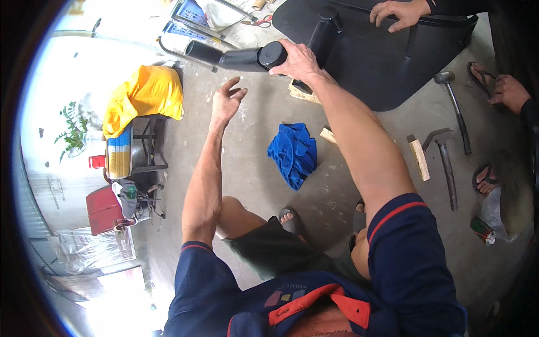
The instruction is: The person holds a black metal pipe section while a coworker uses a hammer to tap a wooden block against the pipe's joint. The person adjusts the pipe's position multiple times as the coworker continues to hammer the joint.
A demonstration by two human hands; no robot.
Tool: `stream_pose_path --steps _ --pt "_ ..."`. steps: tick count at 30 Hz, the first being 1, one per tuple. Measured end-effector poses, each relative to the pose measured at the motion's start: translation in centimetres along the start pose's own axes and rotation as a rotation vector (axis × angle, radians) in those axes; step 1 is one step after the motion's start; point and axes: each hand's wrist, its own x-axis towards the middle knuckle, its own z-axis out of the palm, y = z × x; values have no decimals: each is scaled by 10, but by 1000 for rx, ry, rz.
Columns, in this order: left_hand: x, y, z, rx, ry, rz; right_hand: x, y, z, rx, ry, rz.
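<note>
My right hand [300,60] is wrapped round the capped joint of a thick black tube frame [241,59]. Part of the joint is hidden under its fingers. Beyond it, a large black panel [382,73] lies on the floor with another thick tube fixed to it. Just below the tube's left part hovers my left hand [227,102], empty, with its fingers apart. Wood blocks [303,92] sit beneath the joint. A crumpled blue cloth [293,154] lies on the floor between my arms.
Another person's hand [400,12] rests on the panel's far edge. At right lie a mallet [452,106], a hammer [445,168], a wood piece [418,160] and a can [483,230]. Yellow cloth [149,95] covers something at left. Scissors [261,22] lie far off near metal tubing.
</note>
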Motion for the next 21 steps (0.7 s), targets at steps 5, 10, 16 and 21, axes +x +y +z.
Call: stream_pose_path --steps 5,10,16,21 --pt "19 44 1 412 36 323 0 -13 20 -45 83 11" --pt "36 56 19 434 10 420 2 -4 24 7 55 -3" --pt "74 37 51 198 207 459 2 30 -12 -99 -124 3" --pt "120 3 59 -250 324 379 17 9 -20 37 -41 29"
